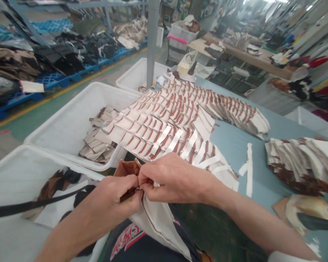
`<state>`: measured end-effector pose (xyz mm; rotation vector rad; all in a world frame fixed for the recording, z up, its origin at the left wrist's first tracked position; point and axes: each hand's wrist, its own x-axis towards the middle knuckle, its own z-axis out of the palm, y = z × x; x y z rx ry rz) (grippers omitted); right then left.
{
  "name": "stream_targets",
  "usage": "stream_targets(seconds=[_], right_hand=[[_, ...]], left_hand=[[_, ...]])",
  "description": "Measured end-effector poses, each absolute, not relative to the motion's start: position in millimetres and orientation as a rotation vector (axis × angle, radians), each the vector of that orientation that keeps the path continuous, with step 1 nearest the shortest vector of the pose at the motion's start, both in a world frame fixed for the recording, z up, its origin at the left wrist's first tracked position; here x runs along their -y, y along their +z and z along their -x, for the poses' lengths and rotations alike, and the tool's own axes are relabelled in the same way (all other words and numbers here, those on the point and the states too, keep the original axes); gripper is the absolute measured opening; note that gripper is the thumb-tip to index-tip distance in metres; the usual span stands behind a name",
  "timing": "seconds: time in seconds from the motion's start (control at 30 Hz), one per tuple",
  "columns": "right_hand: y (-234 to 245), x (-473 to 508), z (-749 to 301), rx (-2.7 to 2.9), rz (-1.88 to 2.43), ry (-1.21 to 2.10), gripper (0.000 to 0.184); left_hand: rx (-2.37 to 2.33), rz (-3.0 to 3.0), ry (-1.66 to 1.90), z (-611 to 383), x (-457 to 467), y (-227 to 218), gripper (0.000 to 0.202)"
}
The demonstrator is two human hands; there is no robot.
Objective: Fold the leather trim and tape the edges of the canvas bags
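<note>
My left hand (119, 198) and my right hand (169, 178) meet in front of my body, both closed. Between their fingertips they pinch the edge of a brown and off-white fabric piece (155, 214). Its pale side with a dark seam line hangs down over my lap, while a brown part (125, 168) sticks up behind my fingers. The exact spot being pinched is mostly hidden by the fingers. Just beyond my hands, overlapping rows of stitched off-white pieces with brown edges (142, 127) lie on the blue-grey table (229, 140), with white strips (176, 141) across the nearest row.
To the left stand white plastic bins (62, 105), one holding fabric pieces (100, 142). A stack of off-white pieces (303, 160) and loose white strips (249, 169) lie at the right. A grey post (152, 43) rises behind the table. Blue pallets (71, 74) carry piled material.
</note>
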<state>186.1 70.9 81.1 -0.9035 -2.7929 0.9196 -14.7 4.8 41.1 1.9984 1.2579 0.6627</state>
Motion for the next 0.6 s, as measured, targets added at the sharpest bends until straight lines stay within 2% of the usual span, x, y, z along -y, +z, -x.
stream_targets(seconds=[0.07, 0.17, 0.3, 0.47, 0.6], right_hand=[[77, -66, -182, 2.859, 0.951, 0.793, 0.020], [52, -51, -184, 2.736, 0.951, 0.802, 0.014], [14, -19, -189, 2.165, 1.016, 1.015, 0.008], [5, 20, -181, 1.618, 1.423, 1.552, 0.019], [-10, 35, -176, 1.300, 1.574, 1.666, 0.024]], left_hand=[[-1.287, -1.897, 0.574, 14, -6, 35, 0.024], [-1.301, -1.789, 0.529, 10, 2, 20, 0.026], [-1.364, -1.733, 0.682, 9, 20, -1, 0.037], [-1.342, -1.681, 0.802, 13, 33, -18, 0.042], [-1.261, -1.659, 0.831, 7, 40, -35, 0.043]])
